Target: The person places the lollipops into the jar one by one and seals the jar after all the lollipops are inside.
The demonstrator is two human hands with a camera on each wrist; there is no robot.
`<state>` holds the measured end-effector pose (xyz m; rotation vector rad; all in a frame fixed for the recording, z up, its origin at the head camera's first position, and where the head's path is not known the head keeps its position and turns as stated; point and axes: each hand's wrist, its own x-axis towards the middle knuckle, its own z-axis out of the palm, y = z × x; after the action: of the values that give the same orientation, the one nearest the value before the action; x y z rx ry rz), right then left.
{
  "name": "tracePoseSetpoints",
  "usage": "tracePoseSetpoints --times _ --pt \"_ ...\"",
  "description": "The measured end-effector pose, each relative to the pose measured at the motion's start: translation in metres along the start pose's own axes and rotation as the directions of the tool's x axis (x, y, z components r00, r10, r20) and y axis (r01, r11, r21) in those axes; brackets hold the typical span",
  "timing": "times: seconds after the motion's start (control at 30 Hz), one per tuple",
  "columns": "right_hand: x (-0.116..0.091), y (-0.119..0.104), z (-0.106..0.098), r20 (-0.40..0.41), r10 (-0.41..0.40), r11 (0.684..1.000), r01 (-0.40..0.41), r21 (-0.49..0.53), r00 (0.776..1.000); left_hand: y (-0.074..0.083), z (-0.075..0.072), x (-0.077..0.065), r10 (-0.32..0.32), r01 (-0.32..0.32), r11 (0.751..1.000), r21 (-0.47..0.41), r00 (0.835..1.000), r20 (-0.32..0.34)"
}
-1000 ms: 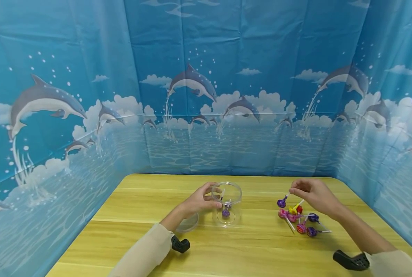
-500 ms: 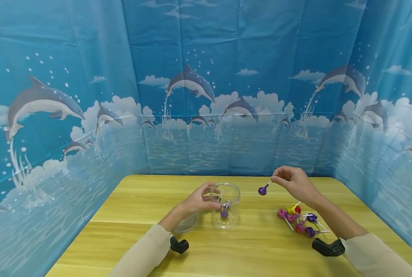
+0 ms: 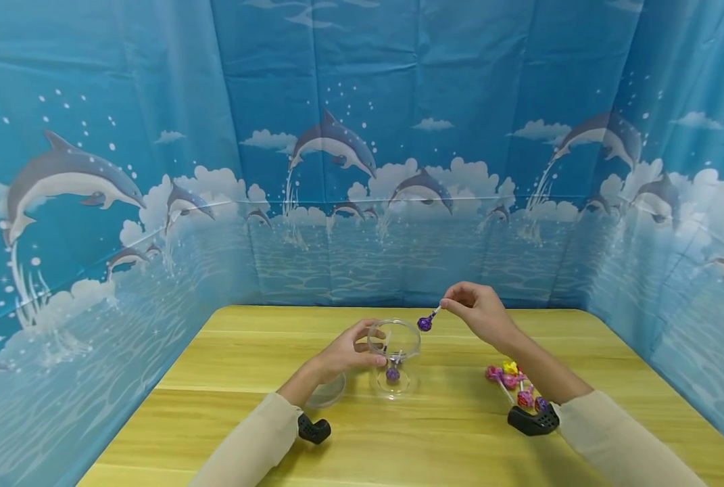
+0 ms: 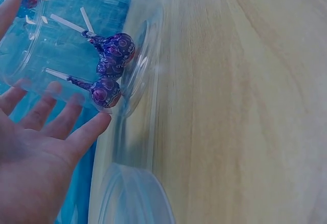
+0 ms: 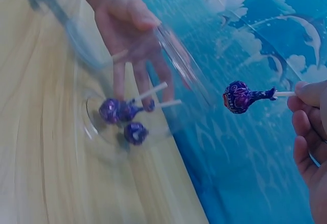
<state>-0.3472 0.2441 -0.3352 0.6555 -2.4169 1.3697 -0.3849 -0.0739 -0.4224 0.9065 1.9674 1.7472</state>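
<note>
A clear plastic jar (image 3: 405, 379) stands upright and uncovered on the table, with several purple-wrapped lollipops (image 4: 106, 92) at its bottom, sticks leaning up. My left hand (image 3: 352, 352) holds the jar from its left side, thumb in front and fingers round the back. Between thumb and fingertips, my right hand (image 3: 480, 316) pinches the white stick of another purple lollipop (image 5: 237, 97). Its candy end points down and left, just beyond the jar's right rim and apart from it.
A clear round lid (image 3: 327, 392) lies left of the jar, partly behind the left forearm. To the right, pink, yellow and purple lollipops (image 3: 510, 381) lie in a loose pile, partly hidden by the right forearm. A dolphin-print curtain (image 3: 362, 264) borders the wooden table (image 3: 422, 446).
My right hand has lifted the purple lollipop off the pile and carried it left to the jar's rim. The left hand and the jar have stayed in place.
</note>
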Motion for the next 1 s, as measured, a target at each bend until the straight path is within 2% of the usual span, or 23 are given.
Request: tracePoseSetpoints --times 0.17,0.33,0.57,0.83,1.0 --pt "0.011 -0.007 0.018 0.036 -0.018 1.0 0.017 0.026 0.999 0.0 -0.001 0.003 0.0 0.0 1.0 0.017 1.0 0.014" --pt "0.022 -0.012 0.04 0.092 -0.061 0.998 0.059 0.028 0.994 0.002 -0.002 0.003 -0.006 0.006 1.0 0.026 1.0 -0.001" --pt "0.025 -0.008 0.067 0.176 -0.107 0.994 0.108 0.002 0.979 -0.002 -0.001 0.002 -0.012 0.012 0.999 0.052 1.0 0.006" --pt "0.027 -0.008 0.092 0.24 -0.152 0.975 0.185 -0.123 0.959 -0.003 0.0 -0.002 -0.051 0.052 0.997 0.053 0.999 -0.017" --pt "0.029 -0.009 0.095 0.269 -0.191 0.957 0.239 -0.162 0.944 0.0 0.001 -0.001 -0.03 0.029 0.999 0.037 1.0 0.006"
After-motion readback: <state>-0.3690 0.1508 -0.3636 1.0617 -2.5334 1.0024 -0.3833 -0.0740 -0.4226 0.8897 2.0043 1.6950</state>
